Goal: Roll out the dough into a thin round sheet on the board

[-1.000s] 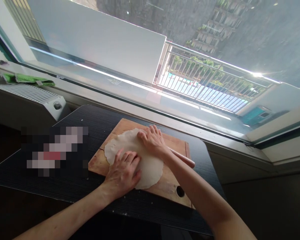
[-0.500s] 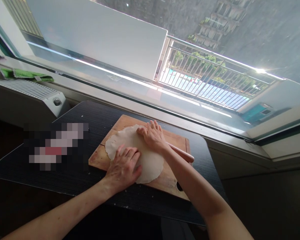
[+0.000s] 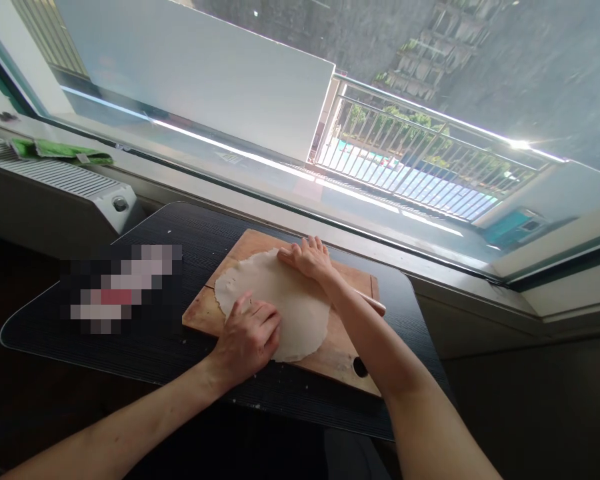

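Observation:
A thin, roughly round dough sheet (image 3: pixel 300 317) with an uneven edge covers much of the wooden cutting board (image 3: pixel 347 373). My left hand (image 3: pixel 250 333) is on its near left part, fingers curled against the dough and partly hidden from view. The index finger reaches out farther than the others. Across the sheet's far right side lies a wooden rolling pin (image 3: pixel 375 305). My right hand (image 3: pixel 307 259) presses over the far part of the pin, thumb near its end and fingertips bent over the far side. My forearm covers the pin's middle.
The board lies on a dark table (image 3: pixel 180 230) with rounded corners and white specks. A blurred-out object (image 3: pixel 125 287) is at the table's left. Beyond are a window sill, a glass window, and a radiator (image 3: pixel 65 177) with a green cloth (image 3: pixel 65 152) on it.
My left hand's fingers have curled in more, and its thumb has drawn closer. My right hand has shifted slightly away along the rolling pin. The whole view has moved a little.

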Demonstrator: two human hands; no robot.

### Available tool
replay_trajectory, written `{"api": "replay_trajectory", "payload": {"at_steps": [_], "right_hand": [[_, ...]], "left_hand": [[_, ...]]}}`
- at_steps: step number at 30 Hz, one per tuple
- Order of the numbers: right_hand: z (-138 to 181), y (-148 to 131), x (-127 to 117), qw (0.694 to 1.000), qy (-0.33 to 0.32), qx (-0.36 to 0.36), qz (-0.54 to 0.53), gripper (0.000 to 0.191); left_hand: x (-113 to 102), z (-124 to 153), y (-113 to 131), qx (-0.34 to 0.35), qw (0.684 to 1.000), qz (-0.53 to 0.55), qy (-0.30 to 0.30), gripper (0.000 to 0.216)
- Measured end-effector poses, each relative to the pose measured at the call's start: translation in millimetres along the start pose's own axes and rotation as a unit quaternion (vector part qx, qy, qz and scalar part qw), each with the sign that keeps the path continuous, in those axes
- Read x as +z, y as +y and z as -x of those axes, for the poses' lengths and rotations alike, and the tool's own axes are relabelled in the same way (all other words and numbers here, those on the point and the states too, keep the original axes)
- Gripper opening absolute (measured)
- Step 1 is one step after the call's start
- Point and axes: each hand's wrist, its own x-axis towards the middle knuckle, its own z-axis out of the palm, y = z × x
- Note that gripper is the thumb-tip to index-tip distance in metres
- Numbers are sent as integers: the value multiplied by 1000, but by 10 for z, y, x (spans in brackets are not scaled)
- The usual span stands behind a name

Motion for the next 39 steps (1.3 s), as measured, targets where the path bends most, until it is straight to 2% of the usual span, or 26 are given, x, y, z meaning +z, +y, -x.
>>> {"api": "replay_trajectory", "payload": {"at_steps": [2, 6, 12, 14, 16, 19, 21, 24, 26, 28, 30, 33, 35, 39], "right_hand": [[45, -2, 11, 1000, -19, -22, -6, 54], [299, -43, 98, 992, -30, -120, -1, 51], [137, -94, -44, 1000, -1, -5, 19, 54], [297, -135, -44, 1000, -8, -26, 15, 56], [592, -177, 22, 997, -22, -72, 5, 61], [890, -208, 119, 993, -39, -113, -9, 68], [799, -204, 113, 995, -32, -89, -9, 69], [418, -177, 19, 1000, -16, -24, 1, 66], [299, -167, -26, 1000, -14, -18, 11, 63], [419, -171, -4, 999, -22, -41, 18, 60], [700, -179, 73, 997, -28, -73, 18, 60], [1034, -180, 163, 996, -25, -90, 8, 68], [1019, -166, 129, 996, -29, -83, 5, 67], [566, -122, -115, 987, -64, -146, 11, 45]], "left_hand": [[-6, 33, 9, 3, 1000, -5, 1, 22], [10, 89, 17, -1, 1000, -4, -13, 24], [-57, 96, -33, -15, 999, 11, -30, 25], [-120, 100, -116, -35, 999, 3, -18, 24], [-171, 111, -217, -55, 998, -18, -2, 21], [-191, 130, -327, -71, 997, -40, -7, 16], [-174, 137, -349, -73, 996, -46, -15, 13], [-146, 146, -340, -75, 996, -55, -1, 12], [-141, 153, -333, -75, 995, -56, 16, 11], [-147, 157, -334, -77, 995, -51, 27, 9], [-158, 154, -334, -81, 995, -47, 25, 10], [-176, 139, -328, -83, 995, -46, 17, 13], [-181, 129, -320, -81, 995, -50, 13, 13], [-176, 125, -312, -85, 995, -57, 9, 13]]}}
